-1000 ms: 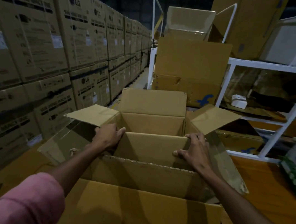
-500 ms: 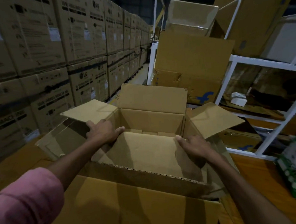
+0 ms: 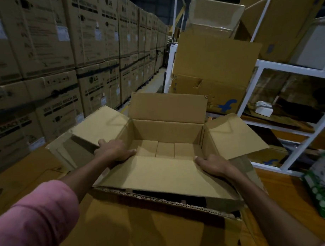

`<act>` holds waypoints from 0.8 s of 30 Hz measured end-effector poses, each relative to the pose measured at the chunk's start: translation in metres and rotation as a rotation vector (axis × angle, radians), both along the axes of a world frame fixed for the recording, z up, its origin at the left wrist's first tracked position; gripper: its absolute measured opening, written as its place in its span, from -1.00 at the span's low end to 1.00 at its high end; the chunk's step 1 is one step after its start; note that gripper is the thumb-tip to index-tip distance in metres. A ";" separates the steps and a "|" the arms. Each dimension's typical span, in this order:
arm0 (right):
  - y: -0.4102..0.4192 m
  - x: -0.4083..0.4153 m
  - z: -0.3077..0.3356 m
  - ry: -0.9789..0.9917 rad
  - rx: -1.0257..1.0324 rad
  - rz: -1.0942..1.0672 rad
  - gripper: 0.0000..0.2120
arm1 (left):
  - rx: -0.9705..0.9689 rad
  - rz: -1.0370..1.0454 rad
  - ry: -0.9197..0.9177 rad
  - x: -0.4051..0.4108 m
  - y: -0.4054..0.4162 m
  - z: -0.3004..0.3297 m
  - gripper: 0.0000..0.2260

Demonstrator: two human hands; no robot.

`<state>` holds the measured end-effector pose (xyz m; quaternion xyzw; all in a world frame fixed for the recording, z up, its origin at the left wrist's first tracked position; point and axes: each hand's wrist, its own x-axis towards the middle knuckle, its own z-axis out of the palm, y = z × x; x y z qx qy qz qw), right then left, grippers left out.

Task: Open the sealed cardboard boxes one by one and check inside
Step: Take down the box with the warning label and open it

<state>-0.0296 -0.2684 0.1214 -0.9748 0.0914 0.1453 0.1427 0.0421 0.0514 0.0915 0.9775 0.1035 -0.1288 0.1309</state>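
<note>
A brown cardboard box stands open in front of me, its far, left and right flaps spread outward. The near flap is folded down toward me. My left hand presses on that flap's left corner. My right hand presses on its right corner. Inside, at the bottom, several small plain cardboard cartons stand side by side. A larger cardboard sheet lies below the box, nearest to me.
Tall stacks of printed appliance boxes wall off the left, with an aisle running away beside them. Behind the box stand more cardboard boxes and a white metal rack. A green packet lies on the wooden surface at right.
Both hands have pushed the near flap down from upright to lying toward me, exposing the small cartons inside. The view has moved closer to the box.
</note>
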 end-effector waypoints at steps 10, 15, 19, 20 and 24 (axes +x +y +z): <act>0.022 0.006 -0.014 0.238 0.050 0.067 -0.42 | 0.169 -0.080 0.045 -0.002 0.031 -0.019 -0.44; 0.015 0.001 -0.044 0.244 0.060 0.103 -0.61 | 0.233 -0.121 0.004 -0.003 0.024 -0.015 -0.60; 0.009 -0.002 -0.049 0.190 0.030 0.091 -0.55 | 0.276 -0.342 0.277 -0.009 0.007 -0.028 -0.67; 0.008 -0.002 -0.048 0.185 0.022 0.088 -0.50 | 0.273 -0.375 0.309 -0.012 0.004 -0.026 -0.62; 0.015 -0.008 -0.038 0.208 0.105 0.153 -0.56 | 0.199 -0.470 0.274 -0.017 0.000 -0.014 -0.57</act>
